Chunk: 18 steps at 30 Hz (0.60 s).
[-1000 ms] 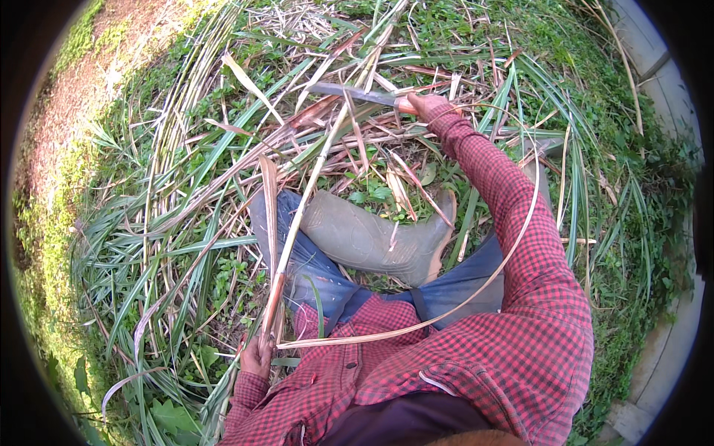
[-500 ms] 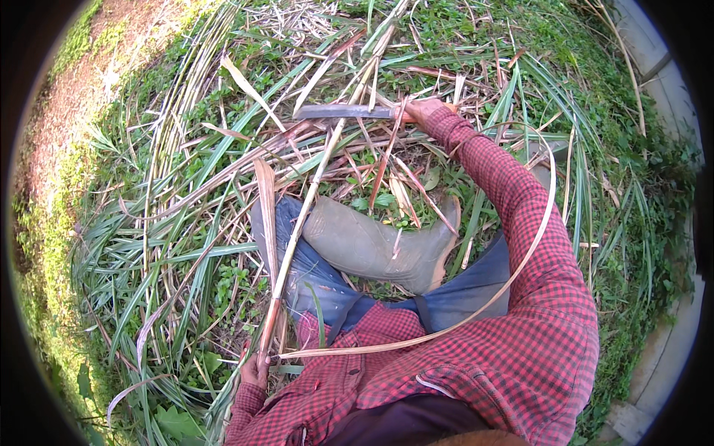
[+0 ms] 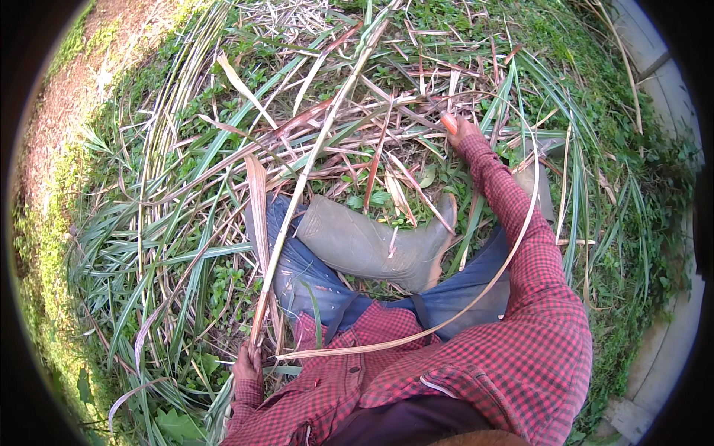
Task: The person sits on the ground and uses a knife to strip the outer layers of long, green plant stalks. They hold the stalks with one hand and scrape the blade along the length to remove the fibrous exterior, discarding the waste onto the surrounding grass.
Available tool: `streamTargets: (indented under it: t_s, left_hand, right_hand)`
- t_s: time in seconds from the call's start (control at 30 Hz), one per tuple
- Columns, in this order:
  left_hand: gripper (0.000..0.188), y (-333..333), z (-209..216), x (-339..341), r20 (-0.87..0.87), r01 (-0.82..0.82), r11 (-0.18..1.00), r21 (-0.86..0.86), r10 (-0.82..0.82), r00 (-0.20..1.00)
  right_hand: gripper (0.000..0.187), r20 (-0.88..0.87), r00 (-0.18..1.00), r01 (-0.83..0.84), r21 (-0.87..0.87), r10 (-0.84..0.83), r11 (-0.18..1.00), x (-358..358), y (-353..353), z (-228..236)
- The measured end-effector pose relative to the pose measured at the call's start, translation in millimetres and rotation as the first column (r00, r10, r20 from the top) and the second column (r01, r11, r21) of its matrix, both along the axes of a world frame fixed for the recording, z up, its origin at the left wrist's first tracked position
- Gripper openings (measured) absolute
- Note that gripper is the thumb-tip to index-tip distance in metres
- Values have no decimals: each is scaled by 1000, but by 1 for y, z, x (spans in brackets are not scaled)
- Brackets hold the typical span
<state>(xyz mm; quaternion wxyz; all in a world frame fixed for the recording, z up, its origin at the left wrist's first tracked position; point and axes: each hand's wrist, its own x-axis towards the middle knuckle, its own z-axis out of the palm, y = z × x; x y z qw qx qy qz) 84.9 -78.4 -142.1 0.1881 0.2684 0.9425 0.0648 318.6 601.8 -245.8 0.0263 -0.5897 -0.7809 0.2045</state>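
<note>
My left hand [image 3: 248, 364], low at the left, is closed round the lower end of a long pale cane stalk [image 3: 299, 195]. The stalk slants up across my leg to the top of the view, with a dry leaf [image 3: 256, 197] hanging beside it. A long dry curved leaf [image 3: 439, 327] arcs from near my left hand across my lap to my right arm. My right hand [image 3: 465, 132] grips the orange handle [image 3: 448, 123] of a machete, right of the stalk and apart from it. Its blade is hard to make out against the straw.
I sit on weedy ground with my legs bent, a rubber boot [image 3: 372, 241] crossing in front. Several stripped stalks [image 3: 160, 130] lie in a bundle at the left. Cut green leaves [image 3: 141, 260] and dry husks surround me. A pale concrete edge [image 3: 666, 334] runs along the right.
The machete has moved right and slightly down, away from the stalk it lay across, and its blade has turned. My left hand and the lower stalk have shifted slightly up and left.
</note>
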Motion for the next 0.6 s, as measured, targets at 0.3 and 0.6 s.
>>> streamTargets:
  t_s: [0.3, 0.6]
  left_hand:
    - [28, 135, 9, -1, 554, -223, 896, 383, -30, 832]
    - [34, 356, 3, -28, 916, -302, 907, 293, -176, 359]
  right_hand:
    - [49, -315, 944, -129, -84, 96, 988, 23, -116, 17]
    - [52, -650, 759, 30, -12, -30, 999, 51, -163, -2]
